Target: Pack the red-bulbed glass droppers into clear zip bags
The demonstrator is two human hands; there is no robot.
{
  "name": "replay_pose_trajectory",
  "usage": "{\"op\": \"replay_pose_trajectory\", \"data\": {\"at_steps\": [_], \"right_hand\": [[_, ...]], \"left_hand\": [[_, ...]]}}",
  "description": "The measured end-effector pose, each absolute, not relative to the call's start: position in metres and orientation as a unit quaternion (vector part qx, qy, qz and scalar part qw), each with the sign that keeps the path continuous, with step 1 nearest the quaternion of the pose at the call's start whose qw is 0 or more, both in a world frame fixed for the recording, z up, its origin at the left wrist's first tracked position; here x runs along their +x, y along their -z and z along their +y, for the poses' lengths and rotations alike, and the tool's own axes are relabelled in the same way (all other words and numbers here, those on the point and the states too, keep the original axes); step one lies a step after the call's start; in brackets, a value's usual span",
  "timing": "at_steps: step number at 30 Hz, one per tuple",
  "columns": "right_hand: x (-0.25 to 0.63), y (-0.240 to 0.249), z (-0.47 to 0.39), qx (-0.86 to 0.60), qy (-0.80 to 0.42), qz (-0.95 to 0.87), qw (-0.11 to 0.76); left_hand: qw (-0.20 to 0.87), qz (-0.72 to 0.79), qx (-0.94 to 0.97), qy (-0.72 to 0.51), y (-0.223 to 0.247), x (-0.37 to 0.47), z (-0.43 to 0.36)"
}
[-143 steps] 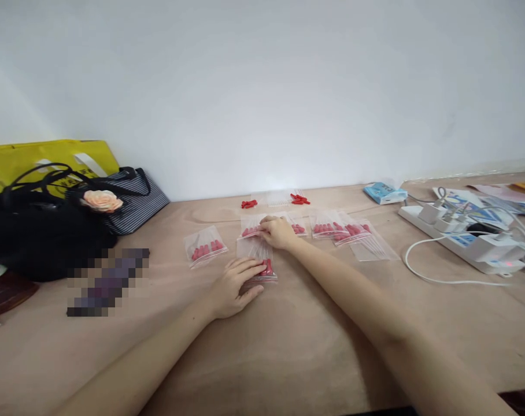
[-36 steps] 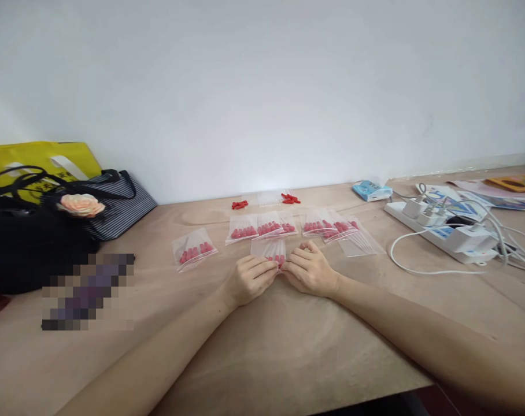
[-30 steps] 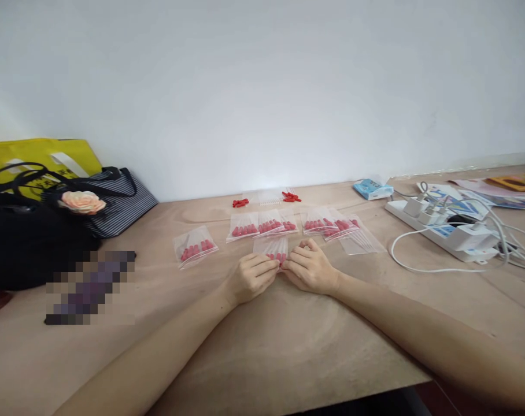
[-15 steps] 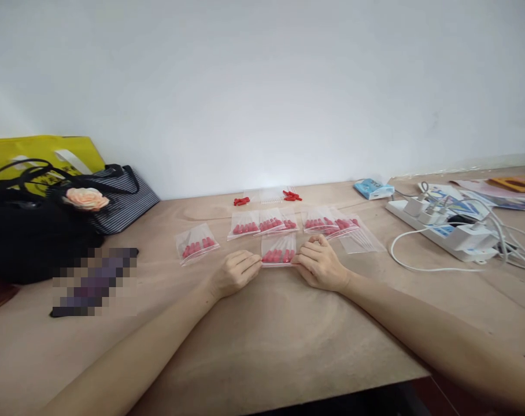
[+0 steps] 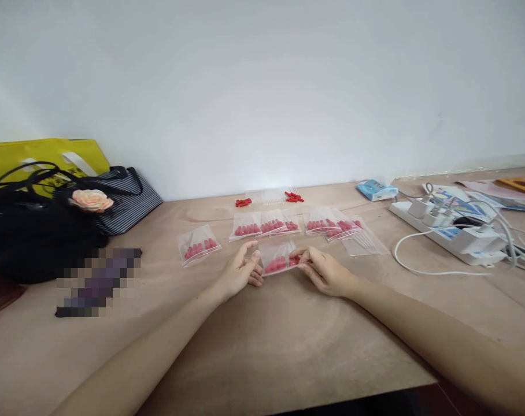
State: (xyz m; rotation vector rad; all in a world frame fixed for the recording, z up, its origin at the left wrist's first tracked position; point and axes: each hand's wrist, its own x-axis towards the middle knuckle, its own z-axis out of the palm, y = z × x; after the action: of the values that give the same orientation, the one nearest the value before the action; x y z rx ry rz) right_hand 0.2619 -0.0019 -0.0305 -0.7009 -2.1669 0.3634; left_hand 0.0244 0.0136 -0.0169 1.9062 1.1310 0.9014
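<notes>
A clear zip bag with red pieces (image 5: 276,263) is at the centre of the wooden table (image 5: 262,335), slightly tilted. My right hand (image 5: 321,270) pinches its right edge between thumb and fingers. Beside the bag's left edge, my left hand (image 5: 244,268) has its thumb and fingers apart and holds nothing. Behind the hands lie more filled bags: one at the left (image 5: 199,245), an overlapping group in the middle (image 5: 246,225) and another at the right (image 5: 318,222).
Loose red pieces form a left pile (image 5: 243,202) and a right pile (image 5: 294,197) near the wall. A white power strip (image 5: 453,234) with cables and a blue box (image 5: 377,189) stand right. Bags (image 5: 32,225) and a blurred dark item (image 5: 98,283) are left.
My left hand has let go of the bag's corner and opened. The bag has tilted in my right hand, its near edge slightly nearer to me. The view has shifted a little.
</notes>
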Motion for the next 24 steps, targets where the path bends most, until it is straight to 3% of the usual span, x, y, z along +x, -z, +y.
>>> {"op": "replay_pose_trajectory", "data": {"at_steps": [4, 9, 15, 24], "right_hand": [[0.251, 0.028, -0.009, -0.235, -0.178, -0.890, 0.348], [0.254, 0.027, -0.005, -0.234, -0.112, -0.921, 0.290], [0.264, 0.031, 0.003, -0.253, -0.048, -0.925, 0.279], [0.265, 0.029, 0.002, -0.254, -0.022, -0.926, 0.278]], "left_hand": [[0.477, 0.458, 0.663, -0.352, 0.017, 0.033, 0.004], [0.508, 0.490, 0.583, -0.402, 0.009, 0.020, 0.013], [0.431, 0.572, 0.512, -0.474, -0.014, -0.012, 0.078], [0.274, 0.675, 0.577, -0.370, -0.005, -0.027, 0.142]]}}
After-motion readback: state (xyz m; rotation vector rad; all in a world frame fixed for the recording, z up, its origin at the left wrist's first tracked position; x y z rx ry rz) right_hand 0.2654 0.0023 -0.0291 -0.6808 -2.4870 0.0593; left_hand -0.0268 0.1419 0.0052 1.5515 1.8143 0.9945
